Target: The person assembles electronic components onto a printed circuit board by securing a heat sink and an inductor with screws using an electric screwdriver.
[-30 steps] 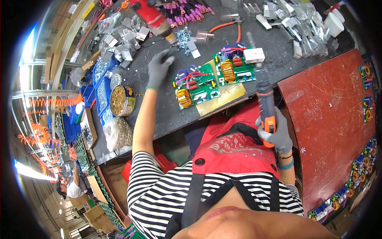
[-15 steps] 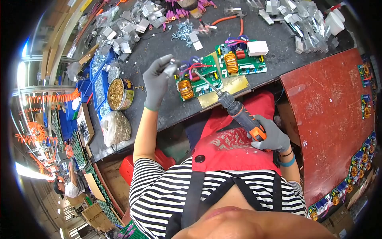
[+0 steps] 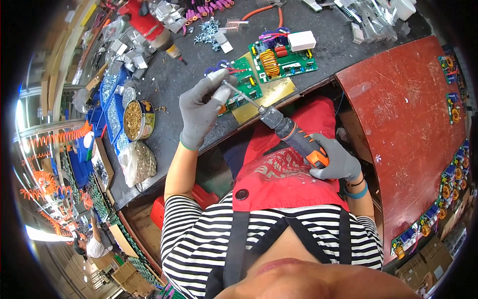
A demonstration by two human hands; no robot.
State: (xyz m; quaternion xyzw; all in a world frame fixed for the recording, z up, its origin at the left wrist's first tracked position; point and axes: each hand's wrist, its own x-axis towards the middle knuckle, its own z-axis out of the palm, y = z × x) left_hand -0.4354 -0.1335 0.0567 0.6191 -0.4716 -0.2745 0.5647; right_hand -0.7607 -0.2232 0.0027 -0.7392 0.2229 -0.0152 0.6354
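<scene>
Across the worktop's [image 3: 336, 50] near edge in the head view, ribbed black-and-orange power driver [image 3: 295, 133] slants up-left, long axis running from right hand [image 3: 338, 159], knit-gloved and clamped on its grip, to left hand [image 3: 201, 107], fingers curled at the slim metal bit's [image 3: 244, 96] tip, cannot tell what they pinch. Green circuit board [image 3: 290, 65] with copper-wound coil [image 3: 269, 63] lies just beyond; round tin [image 3: 149, 121] holds brass-coloured pieces [image 3: 133, 119], crinkled clear bag [image 3: 136, 165] bulges beside it.

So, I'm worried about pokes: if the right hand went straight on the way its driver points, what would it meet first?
Likely the left hand: the bit of the driver seems to end at its fingers, though depth is unclear.
</scene>
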